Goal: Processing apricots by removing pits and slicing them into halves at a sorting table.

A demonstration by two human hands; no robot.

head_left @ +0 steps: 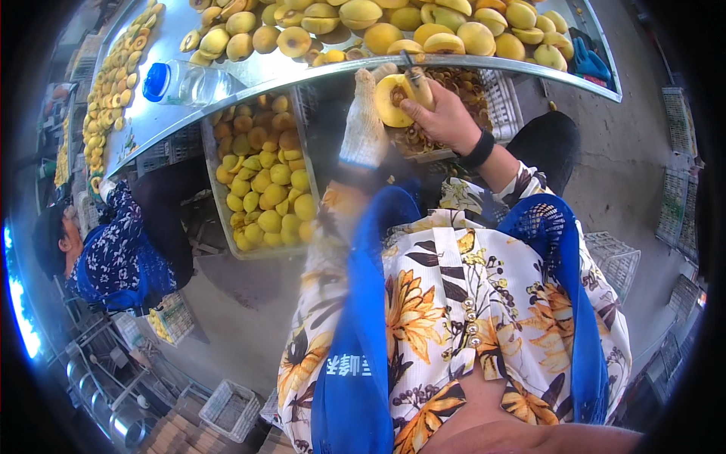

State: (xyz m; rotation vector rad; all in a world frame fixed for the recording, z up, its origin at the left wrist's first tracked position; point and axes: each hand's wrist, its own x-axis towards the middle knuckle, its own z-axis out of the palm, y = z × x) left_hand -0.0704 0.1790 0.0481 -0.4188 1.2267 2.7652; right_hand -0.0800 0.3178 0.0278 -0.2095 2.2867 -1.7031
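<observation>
A halved yellow peach (394,101), its brown hollow facing up, is held at the table's front edge. My left hand (363,125), in a pale knitted glove, grips it from the left. My bare right hand (446,121), with a black band at the wrist, is closed around the light wooden handle (420,88) of a small tool. Its thin dark metal end points up past the table edge. My right thumb touches the cut face of the peach. Below my hands, a white crate (505,102) contains brownish peach scraps.
Many yellow peach halves (355,15) are heaped on the metal table (261,72). A clear blue-capped bottle (189,83) lies on it, and a blue glove (588,57) is at its right corner. A crate (272,253) of peaches stands left of me. A co-worker (125,253) sits farther left.
</observation>
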